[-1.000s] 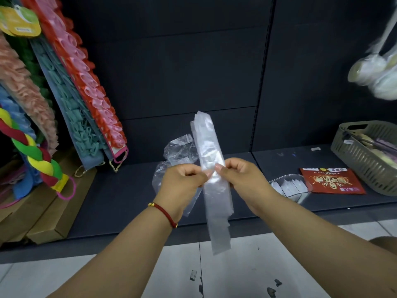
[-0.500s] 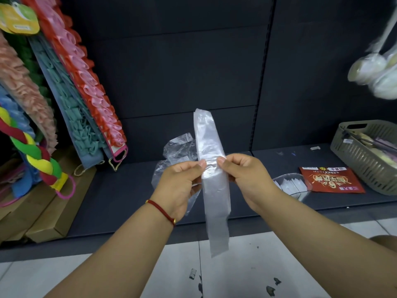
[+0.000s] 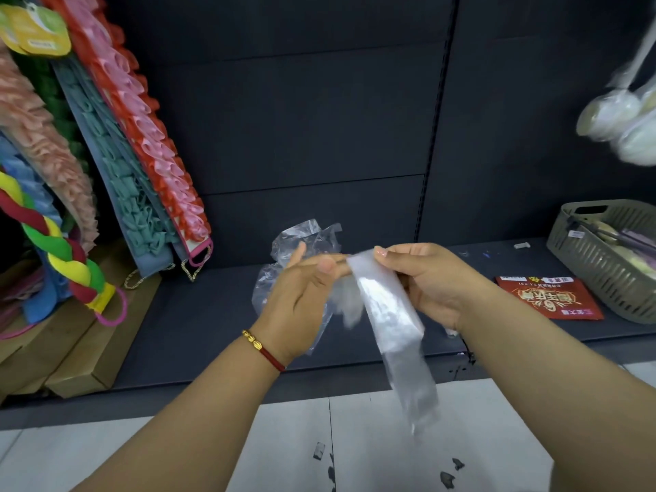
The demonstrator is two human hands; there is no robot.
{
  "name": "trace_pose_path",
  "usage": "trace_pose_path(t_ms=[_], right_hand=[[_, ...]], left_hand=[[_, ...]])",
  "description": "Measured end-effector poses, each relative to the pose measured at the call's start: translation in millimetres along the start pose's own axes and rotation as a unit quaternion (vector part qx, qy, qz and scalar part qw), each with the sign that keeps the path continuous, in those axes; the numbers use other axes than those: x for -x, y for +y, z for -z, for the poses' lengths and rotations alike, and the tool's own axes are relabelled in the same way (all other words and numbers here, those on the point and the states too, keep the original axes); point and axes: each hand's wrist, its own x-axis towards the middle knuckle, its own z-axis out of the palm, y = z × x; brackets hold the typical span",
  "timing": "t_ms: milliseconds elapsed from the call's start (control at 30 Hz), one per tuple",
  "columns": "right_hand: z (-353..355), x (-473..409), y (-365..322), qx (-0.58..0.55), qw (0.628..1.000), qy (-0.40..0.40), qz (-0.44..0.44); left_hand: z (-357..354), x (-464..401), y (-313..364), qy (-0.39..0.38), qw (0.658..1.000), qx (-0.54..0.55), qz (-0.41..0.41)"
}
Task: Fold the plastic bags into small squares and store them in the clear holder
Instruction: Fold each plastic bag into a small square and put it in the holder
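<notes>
A clear plastic bag folded into a long narrow strip [image 3: 388,321] hangs in front of the dark shelf [image 3: 198,314], its lower end dangling over the floor. My right hand [image 3: 433,282] pinches the strip at its top bend. Beside it, my left hand [image 3: 301,296] holds the strip's other part between thumb and extended fingers; that part is blurred. Several crumpled clear bags [image 3: 305,236] lie on the shelf behind my left hand. My right forearm hides nearly all of the clear holder.
A red snack packet [image 3: 546,296] lies on the shelf at right, next to a grey slatted basket [image 3: 603,257]. Colourful ruffled scrubbers [image 3: 142,154] hang at left above cardboard boxes [image 3: 81,356]. Wrapped pale items [image 3: 621,115] hang top right. Tiled floor [image 3: 284,449] lies below.
The strip's upper half, upright before, has been bent over and down toward my left hand. Both hands moved slightly apart, and the lower end swung to the right.
</notes>
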Motion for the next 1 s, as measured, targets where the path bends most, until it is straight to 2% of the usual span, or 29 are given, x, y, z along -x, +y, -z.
trace_pose_path(t_ms=[67,200,300,400,633,800,900,1000], right_hand=[[3.6,0.4,0.3,0.026,1.0,0.001,0.007],[3.2,0.1,3.4,0.061,0.997,0.028,0.026],[-0.2,-1.4,7.4,0.044,0.997,0.048,0.03],[-3.9,-1.5,9.8,0.035,0.997,0.059,0.035],[-10.4,-2.9,14.6,0.023,0.996,0.066,0.053],[-12.7,-4.1,15.0,0.016,0.994,0.076,0.074],[-14.1,-5.1,16.0,-0.017,0.991,0.093,0.097],[-11.9,-6.5,15.8,-0.053,0.983,0.124,0.121]], left_hand=[[-1.6,-0.7,2.0,0.002,0.99,0.112,0.083],[-2.9,-6.0,8.0,0.039,0.948,0.223,0.223],[-5.2,-8.0,12.1,0.074,0.915,0.3,0.259],[-8.8,-7.6,14.8,0.102,0.898,0.344,0.253],[-13.9,-5.4,7.1,0.101,0.926,0.3,0.207],[-15.2,-6.6,9.0,0.123,0.93,0.28,0.205],[-16.6,-8.4,6.2,0.157,0.919,0.276,0.232],[-20.4,-4.7,2.4,0.09,0.928,0.223,0.283]])
